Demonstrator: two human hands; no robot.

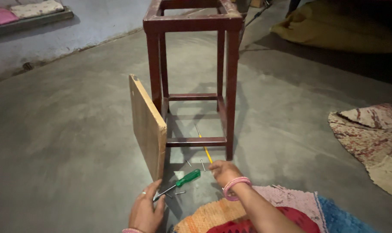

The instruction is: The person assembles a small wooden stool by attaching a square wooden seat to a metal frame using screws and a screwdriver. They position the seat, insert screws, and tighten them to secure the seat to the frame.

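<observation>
Green-handled screwdriver (178, 183) lies tip toward the loosely spread left hand (145, 211); right hand (223, 171) curls over one yellow rod (206, 152); three nails (202, 164).

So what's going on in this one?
A person sits on the concrete floor in front of a dark red stool frame that has no seat. A wooden board stands on edge against the frame's left legs. The left hand rests by the metal tip of a green-handled screwdriver, touching or nearly touching it. The right hand reaches toward loose screws and a yellow-handled tool lying by the frame's base; whether it grips anything is unclear.
</observation>
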